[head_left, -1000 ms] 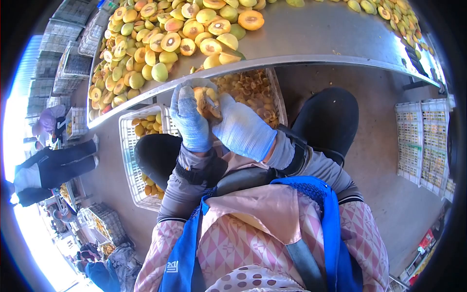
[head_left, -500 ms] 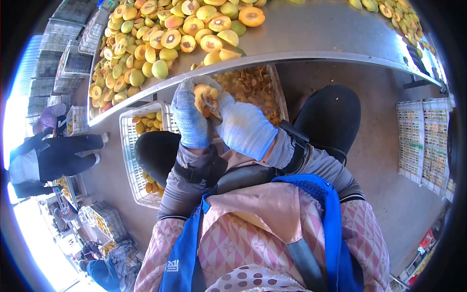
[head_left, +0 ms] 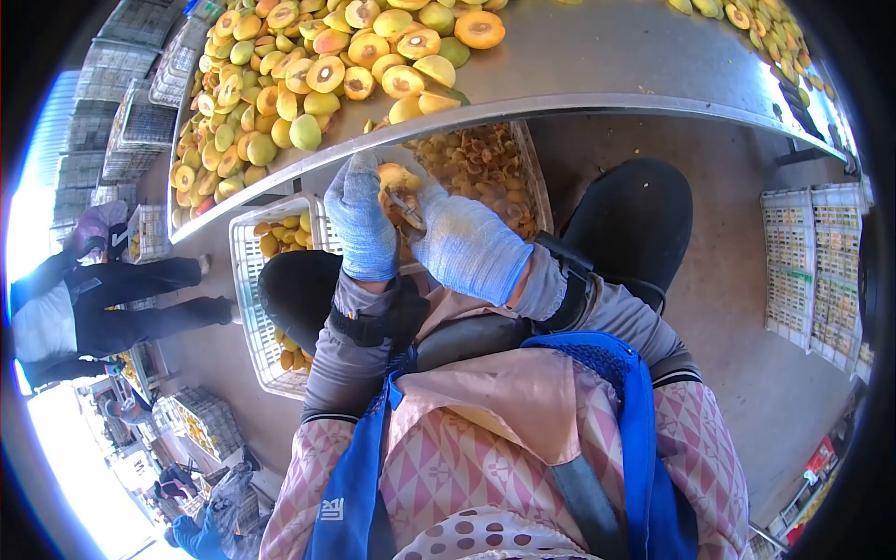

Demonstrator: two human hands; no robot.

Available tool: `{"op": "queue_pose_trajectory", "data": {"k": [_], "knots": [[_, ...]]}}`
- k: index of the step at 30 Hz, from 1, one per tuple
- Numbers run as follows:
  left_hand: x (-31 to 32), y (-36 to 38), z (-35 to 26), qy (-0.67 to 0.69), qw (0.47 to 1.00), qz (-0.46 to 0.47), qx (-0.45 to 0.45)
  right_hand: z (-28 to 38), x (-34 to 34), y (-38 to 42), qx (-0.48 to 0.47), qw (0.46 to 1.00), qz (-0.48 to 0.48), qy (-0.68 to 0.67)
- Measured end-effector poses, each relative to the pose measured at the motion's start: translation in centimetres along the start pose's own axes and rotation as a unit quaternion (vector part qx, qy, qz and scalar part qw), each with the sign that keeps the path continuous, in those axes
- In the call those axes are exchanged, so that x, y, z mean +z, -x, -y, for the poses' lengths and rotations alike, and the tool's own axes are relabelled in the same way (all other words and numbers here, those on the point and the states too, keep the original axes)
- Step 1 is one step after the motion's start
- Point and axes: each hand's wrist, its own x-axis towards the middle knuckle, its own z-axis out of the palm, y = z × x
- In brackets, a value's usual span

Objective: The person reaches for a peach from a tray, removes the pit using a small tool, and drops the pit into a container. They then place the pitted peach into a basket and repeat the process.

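My left hand (head_left: 362, 224), in a pale blue knit glove, has its fingers wrapped round a yellow peach half (head_left: 397, 177). Against the cut face of that half rests a small curved metal pitting tool (head_left: 407, 209), gripped in my gloved right hand (head_left: 471, 245); its handle is hidden by the fingers. Both hands are close together over my lap, just below the metal table's edge (head_left: 523, 108). Under them stands a crate of brownish peach scraps (head_left: 476, 168). A white crate (head_left: 245, 280) with yellow peach halves stands to the left, partly behind my knee.
Piled peach halves (head_left: 280, 84) cover the table's left part, with more fruit (head_left: 770, 37) at its far right. Stacked crates (head_left: 812, 271) stand on the floor at right, others (head_left: 112, 103) at far left. A person in dark trousers (head_left: 140, 294) is on the left.
My hands stay together at the peach half, with only a slight shift of both. The person at left has changed leg position, one foot now nearer the white crate.
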Motion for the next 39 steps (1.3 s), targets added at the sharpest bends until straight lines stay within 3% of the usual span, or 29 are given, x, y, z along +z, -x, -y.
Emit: {"op": "queue_pose_trajectory", "data": {"k": [2,5,8,11,17,20,23,26,29,32,35,38,39], "knots": [[0.1,0.1,-0.1,-0.047,0.998,-0.004,0.04,-0.4,0.2,0.1,-0.007,1.0,-0.002,0.001],[-0.6,-0.3,0.4,0.037,0.995,0.036,-0.087,-0.2,-0.1,0.4,-0.023,0.999,-0.005,0.029],[-0.3,0.0,-0.5,-0.057,0.998,0.031,-0.019,0.3,-0.3,0.0,0.04,0.998,0.021,-0.036],[-0.3,0.3,0.0,-0.008,0.999,-0.001,-0.031,-0.7,0.9,0.0,-0.026,0.997,-0.015,-0.065],[-0.9,-0.3,-0.6,0.004,0.995,0.06,-0.079,0.3,-0.2,0.3,0.034,0.998,0.014,-0.051],[-1.3,-0.5,-0.8,-0.027,0.995,0.078,-0.053,-0.1,-0.2,0.2,0.016,0.998,0.032,-0.044],[-1.7,-0.6,-1.0,-0.086,0.989,0.108,-0.047,-1.0,0.4,-0.2,-0.021,0.996,0.047,-0.073],[-1.1,-0.1,-1.9,-0.056,0.993,0.1,-0.039,-1.8,0.8,-0.6,-0.215,0.976,0.02,0.012],[-1.4,-0.5,-1.4,-0.056,0.991,0.121,-0.028,-0.2,-0.4,-0.1,-0.023,0.994,0.053,-0.09],[-1.4,-0.5,-1.6,-0.022,0.989,0.11,-0.094,-0.4,-0.2,-0.1,0.003,0.997,0.067,-0.046],[-1.7,-0.6,-1.3,-0.128,0.986,0.101,-0.026,-0.9,-0.2,-0.5,-0.03,0.989,0.076,-0.122],[-1.4,-0.2,-1.6,-0.117,0.989,0.093,0.015,-1.6,-0.5,-0.8,-0.139,0.98,0.121,-0.073],[-1.3,0.0,-1.9,-0.105,0.989,0.099,0.009,-1.5,-0.5,-0.8,-0.13,0.979,0.117,-0.103]]}}
